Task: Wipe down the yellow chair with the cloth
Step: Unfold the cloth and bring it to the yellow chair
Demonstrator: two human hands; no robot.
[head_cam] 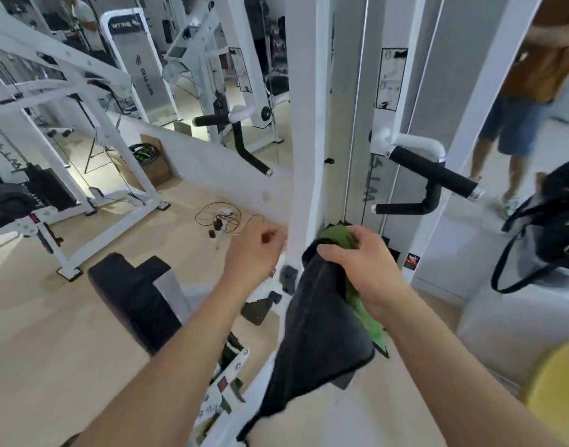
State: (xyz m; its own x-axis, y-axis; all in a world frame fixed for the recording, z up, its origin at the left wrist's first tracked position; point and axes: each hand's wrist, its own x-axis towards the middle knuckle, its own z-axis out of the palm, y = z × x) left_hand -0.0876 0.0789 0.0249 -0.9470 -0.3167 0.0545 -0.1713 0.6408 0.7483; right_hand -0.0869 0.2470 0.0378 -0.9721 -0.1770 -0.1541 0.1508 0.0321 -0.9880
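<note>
1. The yellow chair (555, 395) is only a blurred curve, cut off at the lower right corner.
2. The right hand (367, 269) grips the bunched dark-and-green cloth (318, 333), whose hanging end is blurred.
3. The left hand (254, 250) is curled and holds nothing visible, just beside a white post (304, 124).
4. Open beige floor (51, 350) lies to the left.

Two hands in play: left hand (254, 250), right hand (364, 269). One cloth (325, 317), dark with green showing. One chair (554, 391), yellow, just its edge in sight. Two black-grip handles: one handle (438, 175) close by, another further left (244, 146). One bag (554, 221). One box (154, 166). One tangle of cables (217, 224). One black pad (138, 295).
</note>
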